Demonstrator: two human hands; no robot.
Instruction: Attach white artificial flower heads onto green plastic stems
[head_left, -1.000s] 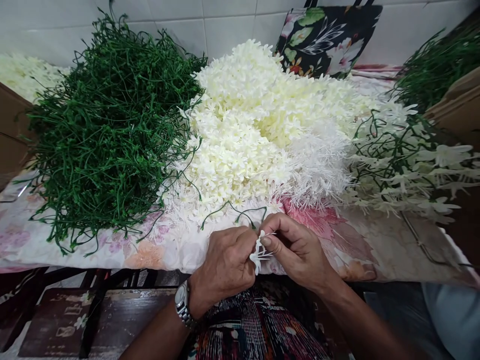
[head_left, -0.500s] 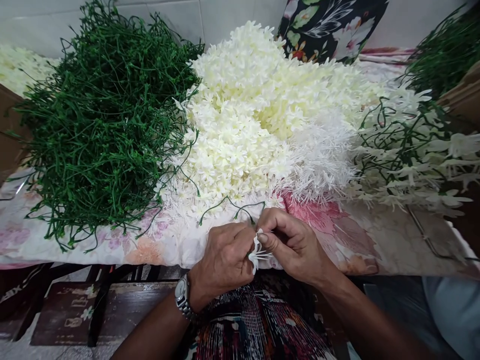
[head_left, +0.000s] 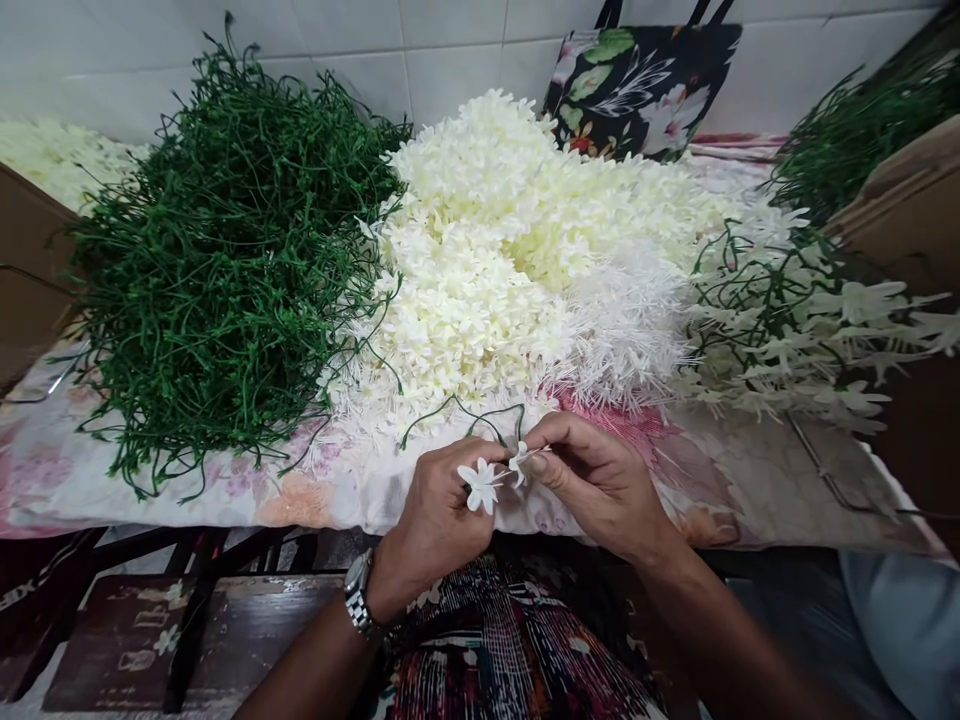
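Note:
My left hand [head_left: 448,505], with a watch on its wrist, is closed around a branching green plastic stem [head_left: 480,412]. One white artificial flower [head_left: 480,484] sticks out by its fingers, facing up. My right hand [head_left: 600,480] pinches a second small white flower [head_left: 518,464] between thumb and forefinger, close to a stem tip. Thin white stamens show at that pinch, while the fingers partly hide the joint. Behind both hands lie a heap of cream-white petal blossoms [head_left: 480,290] and a pile of spiky white stamens [head_left: 630,330].
A tall tangle of green stems [head_left: 232,270] stands at the left. Flowers on stems [head_left: 810,320] lie at the right beside a cardboard box [head_left: 907,190]. A black floral bag [head_left: 637,90] leans against the tiled wall. Flowered cloth [head_left: 300,505] covers the table.
The flower at my left hand has turned from side-on to facing up. A second flower now shows at my right fingertips. The camera view has tilted up slightly.

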